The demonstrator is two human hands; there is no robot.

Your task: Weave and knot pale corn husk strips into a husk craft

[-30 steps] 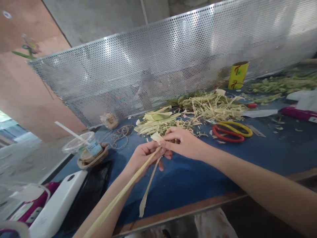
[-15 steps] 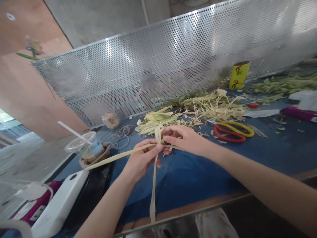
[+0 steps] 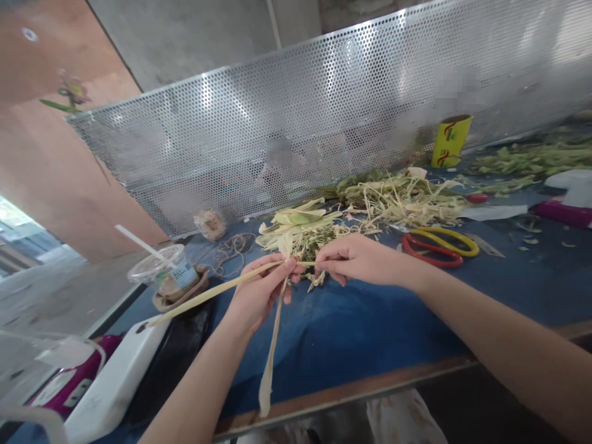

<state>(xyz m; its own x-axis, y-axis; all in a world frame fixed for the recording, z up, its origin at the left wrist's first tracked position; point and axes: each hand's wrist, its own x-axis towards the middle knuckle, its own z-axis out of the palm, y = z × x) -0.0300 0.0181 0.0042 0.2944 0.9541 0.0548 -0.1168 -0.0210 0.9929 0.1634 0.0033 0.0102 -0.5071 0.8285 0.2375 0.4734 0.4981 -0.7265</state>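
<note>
My left hand [image 3: 263, 287] pinches the crossing of several pale husk strips. One long husk strip [image 3: 213, 296] runs from it to the lower left, over the white case. Another strip [image 3: 274, 345] hangs down to the table's front edge. A wider husk end [image 3: 285, 244] points up above my left thumb. To the right, my right hand [image 3: 345, 258] grips the short end of a strip stretched between both hands. Behind them lies a pile of shredded husks [image 3: 402, 197].
Red and yellow scissors [image 3: 432, 259] lie right on the blue table [image 3: 351, 333]. Twine [image 3: 231, 251], a plastic cup [image 3: 173, 274], a white case [image 3: 115, 376] and a purple power strip [image 3: 69, 388] are left. A yellow can [image 3: 451, 142] stands by the perforated metal screen [image 3: 296, 123].
My right hand has moved away from my left, drawing a strip end out to the right. My left hand has shifted slightly left, and the hanging strip has swung left.
</note>
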